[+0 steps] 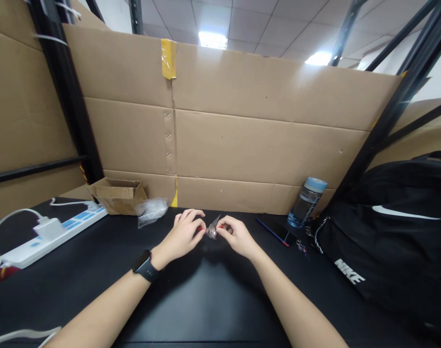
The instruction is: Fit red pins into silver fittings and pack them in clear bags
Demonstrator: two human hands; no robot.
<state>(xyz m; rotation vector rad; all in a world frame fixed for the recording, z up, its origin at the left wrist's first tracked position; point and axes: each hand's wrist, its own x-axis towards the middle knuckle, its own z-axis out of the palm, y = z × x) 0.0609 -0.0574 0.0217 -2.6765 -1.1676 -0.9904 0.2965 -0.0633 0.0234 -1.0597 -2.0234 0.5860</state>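
Observation:
Between my two hands is a small, shiny, crumpled piece [213,231] that looks like a clear or silvery wrapper, with bits of red showing at its sides. What is inside it is too small to make out. My left hand [184,233], with a dark watch [145,266] on the wrist, pinches its left side between thumb and forefinger. The other fingers of that hand are loosely bent. On the right side, my right hand [237,234] pinches it with thumb and fingertips. Both hands are just above the black table [209,299], near its back.
An open cardboard box [118,197] and a clear plastic bag [153,211] lie at back left, beside a white power strip [57,237]. Toward the right are a blue pen [271,232], keys [302,248], a water bottle [307,203] and a black backpack [394,232]. Cardboard [234,150] walls the back.

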